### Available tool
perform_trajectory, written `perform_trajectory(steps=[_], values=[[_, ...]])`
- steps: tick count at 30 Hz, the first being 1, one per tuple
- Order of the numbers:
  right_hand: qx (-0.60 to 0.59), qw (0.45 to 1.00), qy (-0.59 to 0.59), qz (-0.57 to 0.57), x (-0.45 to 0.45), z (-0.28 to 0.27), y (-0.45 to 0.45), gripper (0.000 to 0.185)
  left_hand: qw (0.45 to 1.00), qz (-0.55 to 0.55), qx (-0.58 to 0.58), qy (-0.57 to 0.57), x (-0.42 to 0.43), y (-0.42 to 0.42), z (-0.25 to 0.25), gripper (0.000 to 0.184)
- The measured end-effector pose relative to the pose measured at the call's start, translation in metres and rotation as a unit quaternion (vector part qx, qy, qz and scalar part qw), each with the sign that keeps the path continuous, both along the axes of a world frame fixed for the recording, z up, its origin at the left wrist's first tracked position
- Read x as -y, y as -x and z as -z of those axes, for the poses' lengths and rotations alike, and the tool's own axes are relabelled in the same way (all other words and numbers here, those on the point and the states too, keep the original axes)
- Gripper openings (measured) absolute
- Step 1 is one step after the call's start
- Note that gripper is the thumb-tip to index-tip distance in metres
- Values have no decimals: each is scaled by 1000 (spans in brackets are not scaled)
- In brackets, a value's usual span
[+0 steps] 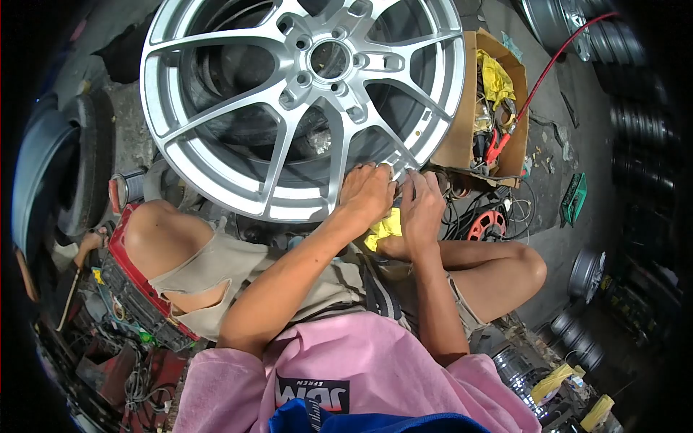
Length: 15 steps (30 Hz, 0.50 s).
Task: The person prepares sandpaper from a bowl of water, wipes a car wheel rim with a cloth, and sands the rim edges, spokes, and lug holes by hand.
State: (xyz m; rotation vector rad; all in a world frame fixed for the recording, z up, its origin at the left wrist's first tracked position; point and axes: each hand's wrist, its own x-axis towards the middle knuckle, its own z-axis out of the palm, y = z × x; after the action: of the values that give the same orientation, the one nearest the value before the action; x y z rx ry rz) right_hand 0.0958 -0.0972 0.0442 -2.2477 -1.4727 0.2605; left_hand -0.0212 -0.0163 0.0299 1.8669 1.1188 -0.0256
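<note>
A large silver alloy wheel [339, 148] lies face up in front of me, over what looks like a dark tire. My left hand [368, 191] rests at its near edge, fingers curled and pressed together by the end of a spoke. Close beside it, my right hand [422, 206] pinches at the outer lip. Both sets of fingertips meet around a small spot on the rim. Whatever lies between them is hidden or too small to name. Just below the hands, a crumpled yellow cloth [388, 225] shows near my lap.
Right of the wheel stands a cardboard box [451, 144] with a yellow rag [494, 79] and tools. A red hose [552, 61] runs into it. Nearby lie a red reel [486, 226] and a green object [575, 198]. A red-edged case [133, 252] sits by my left knee.
</note>
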Motion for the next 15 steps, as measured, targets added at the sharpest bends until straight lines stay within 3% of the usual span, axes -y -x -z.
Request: perform_trajectory(steps=[10, 15], values=[[-4, 999, -43, -15, -4, -1, -4, 14, 996, -27, 40, -77, 17, 1, 13, 27], [18, 997, -54, -58, 2, 7, -17, 7, 983, -46, 88, -152, 25, -2, 10, 35]])
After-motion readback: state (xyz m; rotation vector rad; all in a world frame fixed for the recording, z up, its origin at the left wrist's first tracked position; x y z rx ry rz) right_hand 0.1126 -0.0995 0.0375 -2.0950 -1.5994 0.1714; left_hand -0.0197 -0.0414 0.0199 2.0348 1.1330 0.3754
